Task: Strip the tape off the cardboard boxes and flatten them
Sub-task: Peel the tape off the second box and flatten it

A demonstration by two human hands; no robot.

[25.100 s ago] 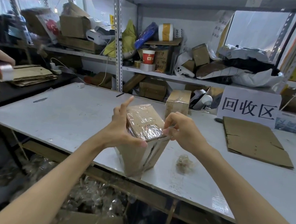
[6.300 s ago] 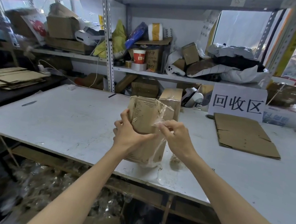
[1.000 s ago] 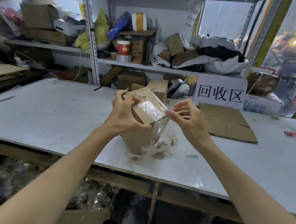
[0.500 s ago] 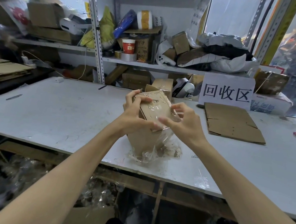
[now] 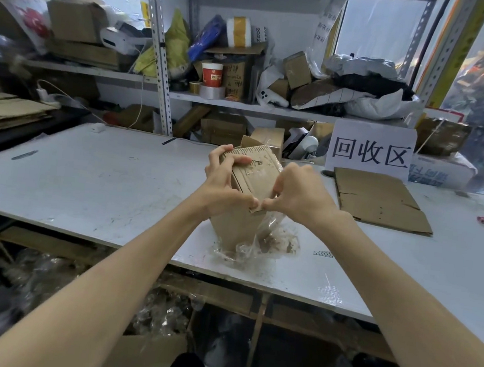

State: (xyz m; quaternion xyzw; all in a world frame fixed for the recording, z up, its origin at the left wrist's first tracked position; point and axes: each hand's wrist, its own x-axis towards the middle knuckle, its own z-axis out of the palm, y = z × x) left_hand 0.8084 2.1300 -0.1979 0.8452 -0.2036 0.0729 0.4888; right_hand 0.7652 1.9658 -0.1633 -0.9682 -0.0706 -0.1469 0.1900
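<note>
Our left hand (image 5: 225,181): fingers curled over the cardboard box (image 5: 234,227). Our right hand (image 5: 301,194): just beside it, fingertips pinching the box's near corner. Both forearms extended forward.

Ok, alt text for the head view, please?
Two bare hands work on a small cardboard box on a white table: the left hand grips its top, the right hand pinches clear tape that trails to a crumpled heap at its base. A flattened box lies to the right.
</note>
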